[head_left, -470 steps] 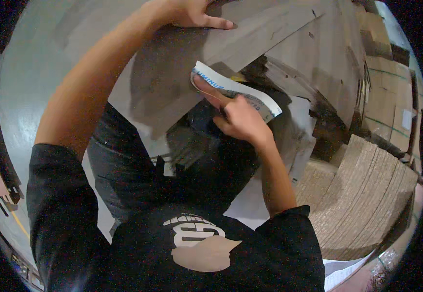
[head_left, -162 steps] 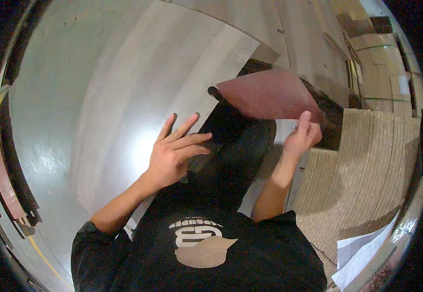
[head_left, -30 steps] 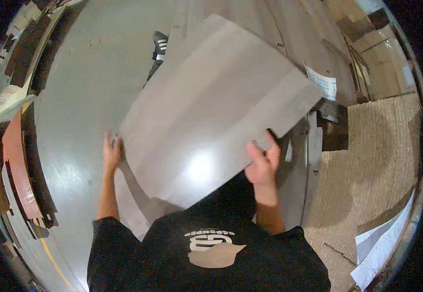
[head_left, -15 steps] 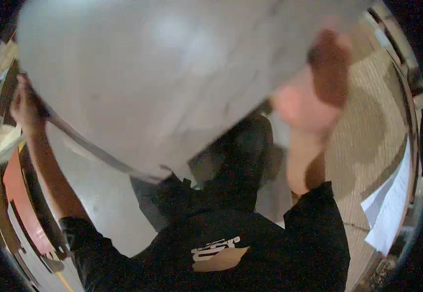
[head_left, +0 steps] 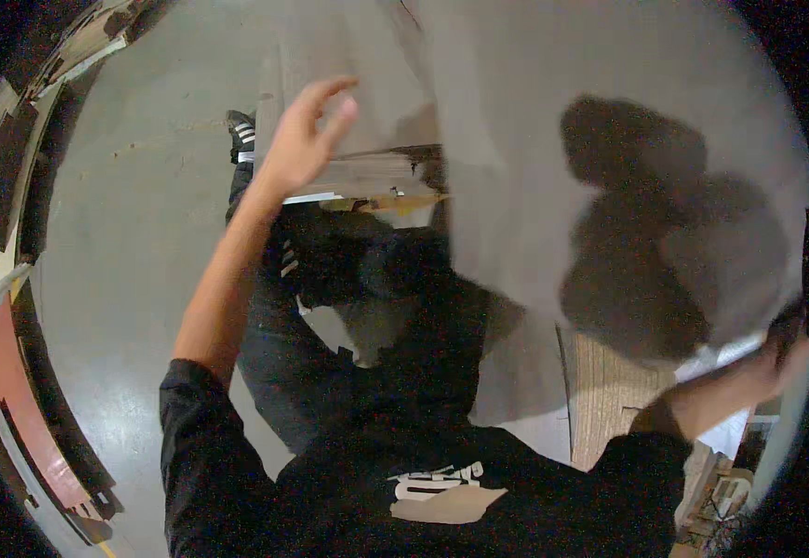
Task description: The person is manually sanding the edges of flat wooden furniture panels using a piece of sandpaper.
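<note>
A large grey board [head_left: 516, 121] with a smooth face covers the upper right, and dark shadows lie across it. At its far right edge is my right hand [head_left: 781, 365], partly dark and blurred, with its fingers closed round the edge. My left hand [head_left: 307, 139] is off the board, thumb and fingers apart and slightly curled, holding nothing. It hovers over a greyish panel [head_left: 358, 121] left of the board. Below that hand, the end of a grey wood-grain piece [head_left: 367, 174] shows.
Grey floor [head_left: 134, 205] stretches along the left. A reddish panel [head_left: 27, 400] and dark boards [head_left: 4, 177] line the left rim. At lower right, a brown wood-grain surface [head_left: 609, 386] shows below the grey board, with white paper [head_left: 728, 432] beside it.
The grey board has swung to the right, with my right hand moving out to its far right edge. My left hand has let go of it and moved rightward, in front of me.
</note>
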The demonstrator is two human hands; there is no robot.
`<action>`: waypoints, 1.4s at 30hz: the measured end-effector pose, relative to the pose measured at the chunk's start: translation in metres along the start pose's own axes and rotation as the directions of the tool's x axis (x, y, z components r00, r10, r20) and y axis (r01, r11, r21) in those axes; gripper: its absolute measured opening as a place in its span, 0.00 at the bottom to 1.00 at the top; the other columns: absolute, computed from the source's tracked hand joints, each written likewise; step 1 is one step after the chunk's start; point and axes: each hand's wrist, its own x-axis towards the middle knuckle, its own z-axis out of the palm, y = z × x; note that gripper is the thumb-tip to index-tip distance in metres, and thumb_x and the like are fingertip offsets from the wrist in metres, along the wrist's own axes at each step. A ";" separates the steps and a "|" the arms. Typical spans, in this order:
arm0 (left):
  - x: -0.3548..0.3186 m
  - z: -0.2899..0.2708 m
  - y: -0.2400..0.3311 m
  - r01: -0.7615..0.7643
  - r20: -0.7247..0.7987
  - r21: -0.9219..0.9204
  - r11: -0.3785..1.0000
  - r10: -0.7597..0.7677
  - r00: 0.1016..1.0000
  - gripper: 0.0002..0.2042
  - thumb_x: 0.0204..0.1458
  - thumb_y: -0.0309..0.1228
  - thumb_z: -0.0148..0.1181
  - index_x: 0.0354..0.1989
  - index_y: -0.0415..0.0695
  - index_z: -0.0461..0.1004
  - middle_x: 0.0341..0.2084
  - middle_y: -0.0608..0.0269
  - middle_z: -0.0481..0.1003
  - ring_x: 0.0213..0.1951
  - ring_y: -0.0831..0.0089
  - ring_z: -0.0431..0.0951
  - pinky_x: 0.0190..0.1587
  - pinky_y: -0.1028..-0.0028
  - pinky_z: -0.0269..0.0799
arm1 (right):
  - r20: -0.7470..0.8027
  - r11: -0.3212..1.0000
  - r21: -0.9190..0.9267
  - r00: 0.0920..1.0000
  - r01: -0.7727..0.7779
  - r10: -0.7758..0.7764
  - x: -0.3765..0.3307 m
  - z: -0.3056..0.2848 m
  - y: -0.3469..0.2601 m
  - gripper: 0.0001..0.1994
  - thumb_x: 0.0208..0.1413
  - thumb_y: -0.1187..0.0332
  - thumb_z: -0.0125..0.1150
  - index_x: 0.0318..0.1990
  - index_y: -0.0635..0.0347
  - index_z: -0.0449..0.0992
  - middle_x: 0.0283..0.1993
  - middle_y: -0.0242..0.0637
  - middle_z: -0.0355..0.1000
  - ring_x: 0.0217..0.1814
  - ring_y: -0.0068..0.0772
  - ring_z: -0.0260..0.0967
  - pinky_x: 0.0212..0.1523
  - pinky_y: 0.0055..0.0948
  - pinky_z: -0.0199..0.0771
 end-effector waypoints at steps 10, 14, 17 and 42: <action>-0.020 0.038 -0.129 -0.084 0.099 0.880 0.467 -0.007 0.995 0.39 0.56 0.52 0.64 0.75 0.58 0.57 0.74 0.53 0.55 0.76 0.57 0.53 0.74 0.49 0.51 | -0.014 0.219 -0.972 0.950 -0.086 0.313 -0.180 0.036 -0.066 0.25 0.68 0.65 0.62 0.67 0.68 0.67 0.57 0.39 0.75 0.54 0.26 0.69 0.58 0.27 0.68; -0.027 0.029 -0.138 -0.183 0.146 0.897 0.403 0.121 0.982 0.34 0.59 0.33 0.58 0.75 0.58 0.57 0.73 0.53 0.59 0.73 0.57 0.59 0.72 0.55 0.56 | 0.029 0.210 -0.976 0.918 -0.059 0.396 -0.208 -0.080 -0.044 0.25 0.67 0.65 0.62 0.68 0.64 0.66 0.57 0.35 0.71 0.52 0.23 0.67 0.53 0.22 0.66; -0.036 0.013 -0.128 -0.210 0.188 0.895 0.393 0.093 0.978 0.36 0.56 0.27 0.57 0.76 0.57 0.56 0.72 0.52 0.60 0.73 0.56 0.60 0.72 0.57 0.56 | -0.095 0.111 -0.979 0.860 -0.173 0.502 -0.232 -0.079 -0.043 0.25 0.67 0.65 0.63 0.67 0.65 0.66 0.56 0.38 0.71 0.52 0.27 0.68 0.54 0.28 0.69; -0.186 -0.094 -0.033 -0.062 0.225 0.871 0.488 -0.284 0.932 0.27 0.61 0.28 0.47 0.71 0.53 0.67 0.74 0.55 0.58 0.76 0.55 0.55 0.71 0.53 0.55 | 0.106 0.038 -0.993 0.689 0.113 0.717 -0.414 -0.110 0.285 0.18 0.65 0.66 0.60 0.55 0.69 0.73 0.44 0.55 0.78 0.45 0.58 0.75 0.47 0.46 0.73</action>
